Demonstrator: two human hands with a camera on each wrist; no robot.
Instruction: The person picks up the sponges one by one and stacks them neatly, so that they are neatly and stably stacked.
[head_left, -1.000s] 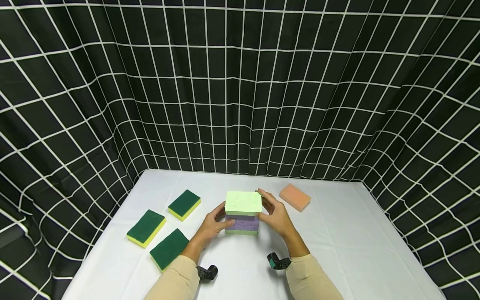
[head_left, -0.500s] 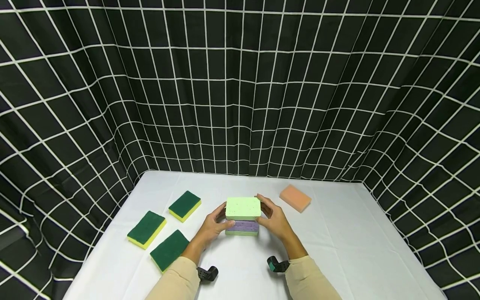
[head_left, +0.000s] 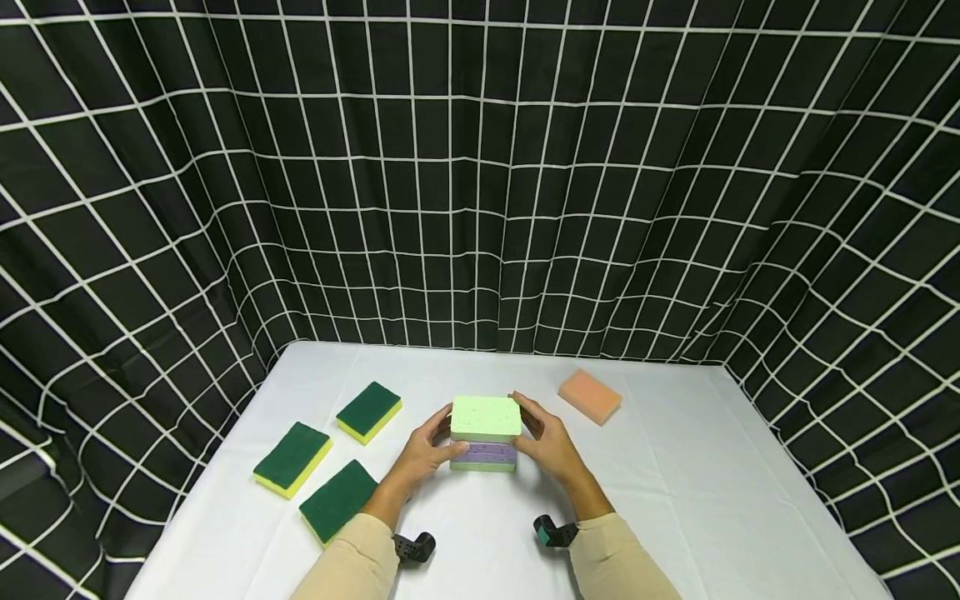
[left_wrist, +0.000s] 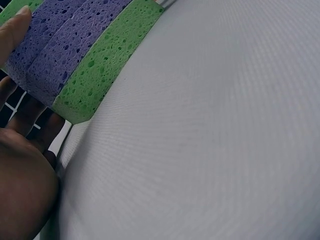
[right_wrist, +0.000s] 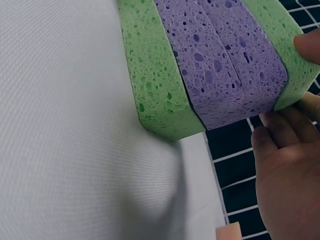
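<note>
A stack of sponges stands in the middle of the table in the head view. At its base lies a green sponge (left_wrist: 105, 65), with two purple sponges (right_wrist: 225, 65) above it. A light green sponge (head_left: 486, 418) rests on top, lined up with the stack. My left hand (head_left: 422, 454) holds the purple layers from the left, thumb at the front face and fingers behind. From the right, my right hand (head_left: 553, 440) grips the top green sponge, thumb on its near corner. In the right wrist view, the layers touch each other.
To the left lie three green-and-yellow scouring sponges (head_left: 293, 457), one partly behind the left forearm. An orange sponge (head_left: 590, 396) lies to the back right. A black curtain (head_left: 480, 208) with a white grid surrounds the white table (head_left: 705, 475).
The top green sponge, held by my right hand, has come down and toward me onto the purple layers. My left hand has stayed in place around the stack.
</note>
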